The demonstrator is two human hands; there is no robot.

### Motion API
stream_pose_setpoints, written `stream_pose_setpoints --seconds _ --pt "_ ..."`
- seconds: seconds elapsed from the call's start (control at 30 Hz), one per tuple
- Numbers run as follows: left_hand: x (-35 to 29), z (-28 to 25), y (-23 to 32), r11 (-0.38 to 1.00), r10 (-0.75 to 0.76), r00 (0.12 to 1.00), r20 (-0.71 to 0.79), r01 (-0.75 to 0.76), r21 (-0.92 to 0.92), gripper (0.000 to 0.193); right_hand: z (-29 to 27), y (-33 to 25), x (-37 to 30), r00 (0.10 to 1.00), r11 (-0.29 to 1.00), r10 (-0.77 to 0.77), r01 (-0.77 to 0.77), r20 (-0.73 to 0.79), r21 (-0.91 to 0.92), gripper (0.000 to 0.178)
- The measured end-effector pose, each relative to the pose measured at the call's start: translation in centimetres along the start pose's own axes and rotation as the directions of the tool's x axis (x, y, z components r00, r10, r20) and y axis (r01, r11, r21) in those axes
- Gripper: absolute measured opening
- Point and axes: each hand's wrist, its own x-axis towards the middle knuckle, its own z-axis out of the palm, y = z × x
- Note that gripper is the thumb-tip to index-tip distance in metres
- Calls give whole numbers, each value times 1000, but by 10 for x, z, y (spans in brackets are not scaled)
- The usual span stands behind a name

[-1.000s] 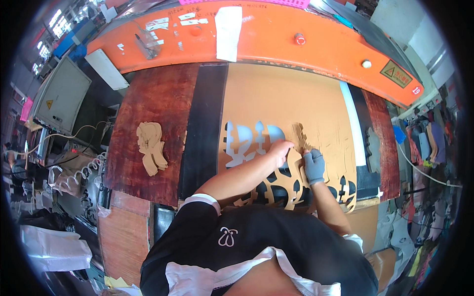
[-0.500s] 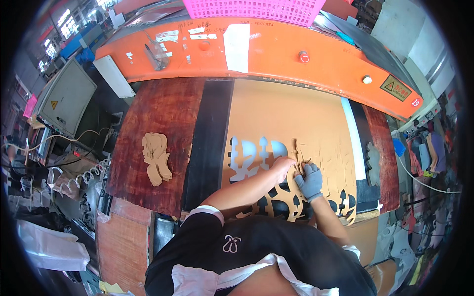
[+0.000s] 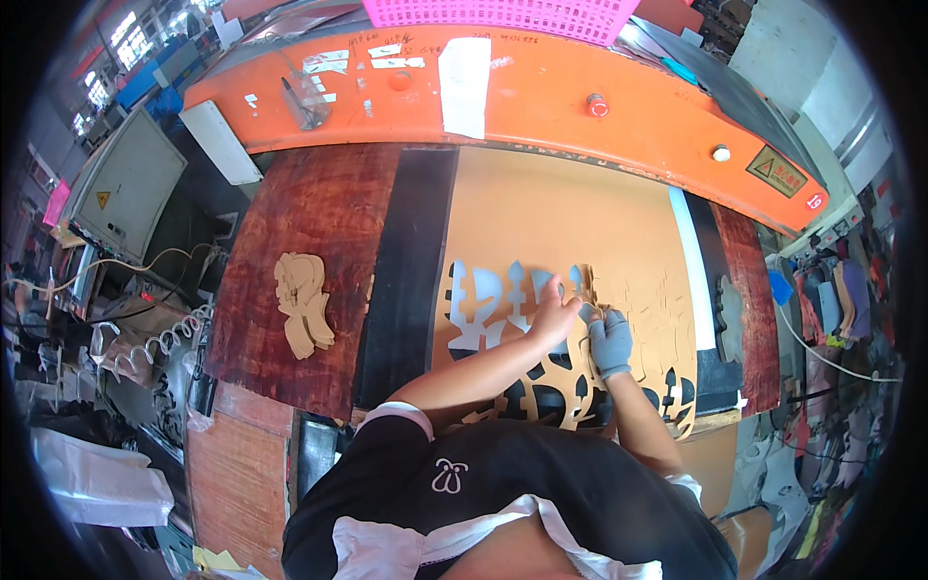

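A tan sheet (image 3: 570,208) lies over the cutting bed, with cut shapes along its near half. Several curved openings show pale and black through it. My bare left hand (image 3: 556,321) is over these openings, its fingers apart and nothing visibly held. Just to its right, my right hand (image 3: 611,344) in a grey glove has its fingers bent round a small cut tan piece (image 3: 589,282), which stands up out of the sheet. The fingertips partly hide that piece. On the left board lies a small pile of cut tan pieces (image 3: 307,307).
An orange machine beam (image 3: 541,106) with a red button (image 3: 597,105) spans the far side. A pink basket (image 3: 503,14) rests on top. Reddish-brown boards (image 3: 333,208) flank the bed. A grey cut piece (image 3: 730,319) lies at right, and a control cabinet (image 3: 135,198) stands at left.
My left hand has risen slightly and its fingers have spread. Another opening shows in the sheet beside it, and a tan piece now stands up at my gloved right hand.
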Motion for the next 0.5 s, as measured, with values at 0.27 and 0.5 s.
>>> stream_pose_setpoints --seconds 0.27,0.5 --pt "12 -31 -12 260 297 867 401 -478 839 62 -5 15 -6 955 826 281 -291 96 483 22" --pt "99 -64 17 786 63 991 121 -124 606 77 -14 17 -8 893 513 427 -368 142 775 21"
